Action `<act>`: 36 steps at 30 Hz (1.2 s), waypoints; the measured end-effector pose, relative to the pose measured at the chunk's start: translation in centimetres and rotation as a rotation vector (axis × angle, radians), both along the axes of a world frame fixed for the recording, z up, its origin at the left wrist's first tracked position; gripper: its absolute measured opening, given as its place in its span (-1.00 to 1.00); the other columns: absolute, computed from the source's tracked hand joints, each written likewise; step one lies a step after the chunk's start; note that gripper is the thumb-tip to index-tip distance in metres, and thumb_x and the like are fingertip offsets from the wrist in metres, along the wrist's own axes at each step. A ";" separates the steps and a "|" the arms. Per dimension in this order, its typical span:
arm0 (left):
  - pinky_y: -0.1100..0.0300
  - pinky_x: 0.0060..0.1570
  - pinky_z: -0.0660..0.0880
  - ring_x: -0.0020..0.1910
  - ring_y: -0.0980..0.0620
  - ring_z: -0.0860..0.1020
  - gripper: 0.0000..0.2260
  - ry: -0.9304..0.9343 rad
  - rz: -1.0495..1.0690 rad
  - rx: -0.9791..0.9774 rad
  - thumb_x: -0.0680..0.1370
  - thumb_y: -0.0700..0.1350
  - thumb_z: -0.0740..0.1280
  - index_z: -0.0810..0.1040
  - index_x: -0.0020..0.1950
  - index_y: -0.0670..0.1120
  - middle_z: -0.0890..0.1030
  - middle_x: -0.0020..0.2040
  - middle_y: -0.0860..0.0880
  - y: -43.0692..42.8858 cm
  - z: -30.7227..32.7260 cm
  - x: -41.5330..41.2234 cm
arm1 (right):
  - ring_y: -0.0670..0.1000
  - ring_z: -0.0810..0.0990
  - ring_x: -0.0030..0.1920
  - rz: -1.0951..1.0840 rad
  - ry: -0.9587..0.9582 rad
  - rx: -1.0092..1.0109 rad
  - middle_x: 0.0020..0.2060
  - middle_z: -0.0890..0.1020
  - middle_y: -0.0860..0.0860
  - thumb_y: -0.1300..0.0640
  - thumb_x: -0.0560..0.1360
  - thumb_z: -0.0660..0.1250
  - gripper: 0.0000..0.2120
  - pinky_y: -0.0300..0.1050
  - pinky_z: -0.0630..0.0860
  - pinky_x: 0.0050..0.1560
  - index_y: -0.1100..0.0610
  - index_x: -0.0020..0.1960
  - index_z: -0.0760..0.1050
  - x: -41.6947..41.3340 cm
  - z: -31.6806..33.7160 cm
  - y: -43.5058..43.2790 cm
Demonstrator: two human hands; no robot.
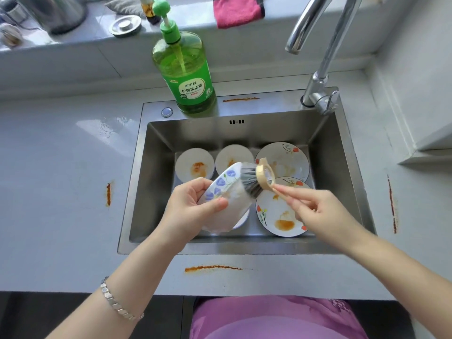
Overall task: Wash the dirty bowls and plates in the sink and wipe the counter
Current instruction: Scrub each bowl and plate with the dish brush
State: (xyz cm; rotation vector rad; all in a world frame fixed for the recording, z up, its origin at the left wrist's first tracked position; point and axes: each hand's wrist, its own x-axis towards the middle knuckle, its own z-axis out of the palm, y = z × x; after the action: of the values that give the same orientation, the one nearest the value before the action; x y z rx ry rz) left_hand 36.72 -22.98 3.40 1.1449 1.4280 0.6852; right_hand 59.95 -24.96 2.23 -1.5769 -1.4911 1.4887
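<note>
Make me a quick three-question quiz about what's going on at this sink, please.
1. True or false: water is running from the faucet.
2. The left hand holds the flowered bowl. What does the right hand hold? A sponge; B brush; C spoon.
3. Fill in: the cloth on the sill is ___.
Key: 1 false; 2 B; 3 pink.
</note>
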 end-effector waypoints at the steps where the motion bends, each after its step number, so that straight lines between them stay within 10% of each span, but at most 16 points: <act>1: 0.14 -0.21 0.60 -0.13 -0.03 0.63 -0.77 0.004 -0.005 0.010 0.33 -0.11 0.50 0.59 -0.08 -0.10 0.67 -0.17 -0.08 0.1 0.1 -0.1 | 0.08 0.63 -0.18 0.033 0.050 0.009 -0.28 0.68 -0.16 0.20 0.56 0.21 -0.65 0.03 0.57 -0.07 -0.24 0.13 0.52 -0.5 0.5 -0.6; 3: 0.18 -0.22 0.59 -0.14 -0.02 0.61 -0.79 0.010 -0.004 0.021 0.35 -0.14 0.52 0.59 -0.07 -0.11 0.66 -0.17 -0.08 0.1 0.1 -0.3 | -0.03 0.66 -0.05 0.092 0.099 0.026 -0.03 0.67 -0.21 0.22 0.56 0.23 -0.64 -0.07 0.59 0.04 -0.24 0.13 0.52 -1.3 1.0 -1.4; 5: 0.18 -0.24 0.60 -0.16 -0.01 0.62 -0.76 -0.012 0.001 0.010 0.29 -0.09 0.48 0.59 -0.09 -0.10 0.67 -0.20 -0.04 0.1 0.1 -0.4 | -0.05 0.44 -0.48 0.016 0.033 0.001 -0.36 0.66 -0.12 0.25 0.57 0.19 -0.63 -0.12 0.49 -0.36 -0.16 0.20 0.52 -0.8 0.0 -0.2; 8: 0.16 -0.24 0.59 -0.19 0.02 0.63 -0.77 -0.035 -0.005 0.005 0.26 -0.09 0.44 0.60 -0.11 -0.09 0.68 -0.22 0.00 -0.2 0.1 -0.3 | -0.08 0.13 -0.47 -0.047 -0.013 -0.003 -0.60 0.22 -0.16 0.22 0.58 0.18 -0.67 -0.12 0.23 -0.34 -0.09 0.24 0.51 -0.6 -0.8 0.7; 12: 0.24 -0.29 0.57 -0.25 0.09 0.61 -0.79 -0.048 -0.006 0.028 0.27 -0.12 0.43 0.59 -0.13 -0.10 0.66 -0.27 0.02 -0.2 0.0 -0.8 | -0.15 0.28 -0.50 0.117 0.069 0.048 -0.43 0.49 -0.23 0.20 0.56 0.23 -0.67 -0.17 0.36 -0.34 -0.22 0.14 0.50 -1.8 1.3 -0.3; 15: 0.25 -0.30 0.57 -0.26 0.10 0.61 -0.78 -0.084 -0.005 0.005 0.26 -0.15 0.43 0.59 -0.12 -0.13 0.67 -0.26 0.02 -0.1 0.2 -0.9 | -0.08 0.13 -0.49 -0.004 -0.033 -0.030 -0.57 0.23 -0.13 0.21 0.58 0.19 -0.68 -0.12 0.21 -0.32 -0.09 0.23 0.52 -0.3 -0.1 1.2; 19: 0.27 -0.32 0.55 -0.22 0.09 0.62 -0.77 -0.081 -0.032 0.008 0.27 -0.15 0.45 0.59 -0.10 -0.12 0.67 -0.25 0.03 0.2 0.2 -1.1 | -0.06 0.59 -0.30 0.130 0.034 0.048 -0.19 0.70 -0.03 0.19 0.55 0.24 -0.66 -0.22 0.51 -0.17 -0.25 0.13 0.51 -1.3 1.4 0.0; 23: 0.28 -0.29 0.56 -0.18 0.07 0.63 -0.73 -0.081 -0.044 -0.016 0.26 -0.11 0.52 0.59 -0.09 -0.09 0.67 -0.23 0.07 0.3 0.4 -1.0 | -0.04 0.16 -0.47 0.025 -0.075 -0.030 -0.58 0.31 -0.06 0.20 0.58 0.20 -0.68 -0.20 0.25 -0.23 -0.16 0.19 0.52 0.0 -0.2 1.7; 27: 0.29 -0.30 0.55 -0.15 0.08 0.63 -0.71 -0.064 -0.056 -0.005 0.25 -0.04 0.54 0.59 -0.10 -0.06 0.67 -0.21 0.06 0.6 0.3 -1.4 | 0.15 0.50 -0.33 0.157 -0.011 0.048 -0.31 0.67 -0.18 0.17 0.56 0.22 -0.66 -0.12 0.49 -0.18 -0.26 0.13 0.51 -1.1 1.4 0.9; 31: 0.30 -0.31 0.55 -0.18 0.07 0.64 -0.62 -0.111 -0.056 -0.005 0.16 0.06 0.46 0.60 -0.11 -0.08 0.68 -0.20 0.03 0.7 0.5 -1.7 | -0.02 0.10 -0.49 0.019 -0.026 -0.074 -0.57 0.20 -0.11 0.17 0.59 0.18 -0.69 -0.17 0.16 -0.43 -0.19 0.14 0.53 0.1 -0.1 2.5; 36: 0.24 -0.34 0.55 -0.23 0.07 0.63 -0.68 -0.350 0.156 -0.015 0.10 0.01 0.56 0.67 -0.20 -0.01 0.67 -0.21 -0.01 1.2 0.0 -1.8 | -0.13 0.09 -0.56 -0.152 0.237 -0.365 -0.53 0.20 -0.08 0.15 0.61 0.12 -0.69 -0.39 0.05 -0.59 -0.22 0.03 0.53 0.3 -0.7 2.8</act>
State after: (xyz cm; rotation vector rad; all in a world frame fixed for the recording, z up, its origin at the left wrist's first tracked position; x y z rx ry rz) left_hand 34.92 -21.78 3.42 0.8568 1.2273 0.9332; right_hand 60.26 -22.19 1.54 -1.6019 -0.9854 1.8583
